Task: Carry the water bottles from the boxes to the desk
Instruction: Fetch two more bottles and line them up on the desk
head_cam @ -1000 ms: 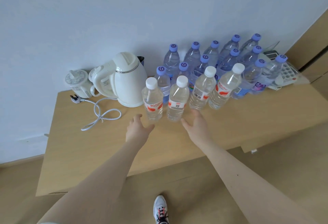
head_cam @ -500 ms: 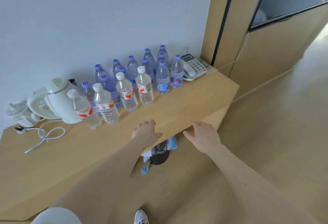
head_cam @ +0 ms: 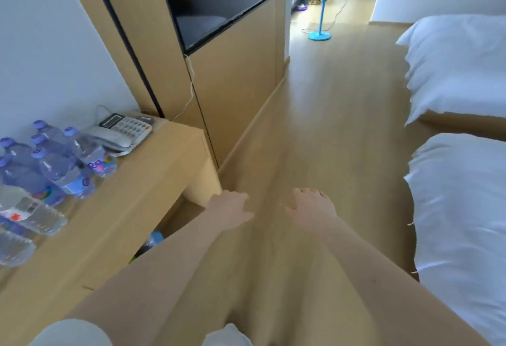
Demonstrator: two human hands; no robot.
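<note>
Left hand first: empty, fingers loosely bent, palm down, hovering just off the near corner of the desk at about six o'clock in my feed. Right hand was beside it toward five o'clock, also empty, fingers spread and slack over the floor. Nothing was gripped on either side, and I read that as hands ready for another load. Both forearms ran out long and nearly parallel from the bottom edge, wrists flat, a walking pose with nothing in it.

Over at nine o'clock the water bottles stood crowded on the desk top, purple caps toward the wall. A couple of white-capped bottles sat nearer the front edge at eight, all leaning in the wide lens. They were packed tight, I judged, to leave room for more. A grey telephone lay just behind them at ten. No boxes showed anywhere in my picture, so I could not say how many bottles were left to fetch.

Farther out were white beds at three, a dark screen at twelve, and a blue fan stand down the corridor at one.
</note>
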